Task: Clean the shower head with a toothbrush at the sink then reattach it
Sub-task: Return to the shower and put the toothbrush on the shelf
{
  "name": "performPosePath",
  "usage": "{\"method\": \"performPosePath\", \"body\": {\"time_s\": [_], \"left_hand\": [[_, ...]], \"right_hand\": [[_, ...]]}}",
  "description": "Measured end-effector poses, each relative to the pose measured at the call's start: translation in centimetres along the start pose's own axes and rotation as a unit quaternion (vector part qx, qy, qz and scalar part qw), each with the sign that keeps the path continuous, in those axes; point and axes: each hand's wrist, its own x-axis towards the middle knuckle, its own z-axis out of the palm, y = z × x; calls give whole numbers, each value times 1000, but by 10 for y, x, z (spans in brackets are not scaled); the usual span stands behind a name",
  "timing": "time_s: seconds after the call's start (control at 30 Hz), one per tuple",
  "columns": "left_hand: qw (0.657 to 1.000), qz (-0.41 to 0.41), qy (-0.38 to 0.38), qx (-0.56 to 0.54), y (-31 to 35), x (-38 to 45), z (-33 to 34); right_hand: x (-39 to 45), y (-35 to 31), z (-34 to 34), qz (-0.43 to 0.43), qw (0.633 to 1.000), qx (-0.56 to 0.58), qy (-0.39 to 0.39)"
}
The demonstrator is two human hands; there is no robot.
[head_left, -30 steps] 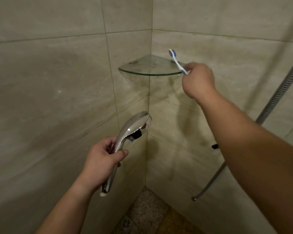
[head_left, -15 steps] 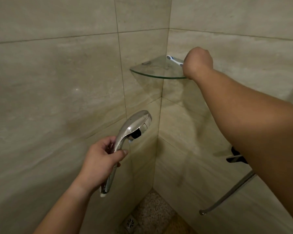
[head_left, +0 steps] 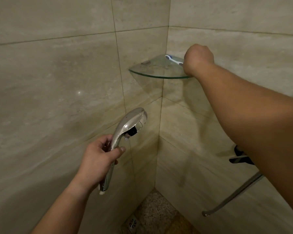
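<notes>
Left hand [head_left: 98,159] grips the chrome shower head [head_left: 125,132] by its handle, head upward; right hand [head_left: 197,59], fisted, holds the toothbrush [head_left: 173,59] on the glass corner shelf [head_left: 150,71], bristle end leftward.

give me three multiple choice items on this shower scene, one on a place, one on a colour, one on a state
1. Where does the head of the white and blue toothbrush lie?
A. over the glass corner shelf
B. on the floor drain
C. inside a sink

2. What colour is the handheld shower head?
A. matte black
B. shiny chrome
C. red

3. What is the left hand doing?
A. hanging idle
B. pressing flat on the wall
C. gripping the shower head's handle

Answers: 1 A, the brush end sits above the glass, its handle in the right hand. 2 B, it reflects like polished metal. 3 C, fingers and thumb curl round the handle.
</notes>
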Motion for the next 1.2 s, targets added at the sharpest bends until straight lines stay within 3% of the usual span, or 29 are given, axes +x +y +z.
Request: {"method": "performPosePath", "body": {"time_s": [0.43,0.73,0.93,1.2], "left_hand": [[1000,2,7,-5,2,2,-8],[1000,0,-7,-11,1,6,-2],[999,-9,-31,-23,-5,13,12],[997,-25,-67,-30,-17,16,36]], "right_hand": [[-1,0,-5,-12,1000,-12,-24],[-16,0,-6,-28,999,1,16],[-58,10,-23,-52,995,25,80],[-140,25,-9,-53,996,22,70]]}}
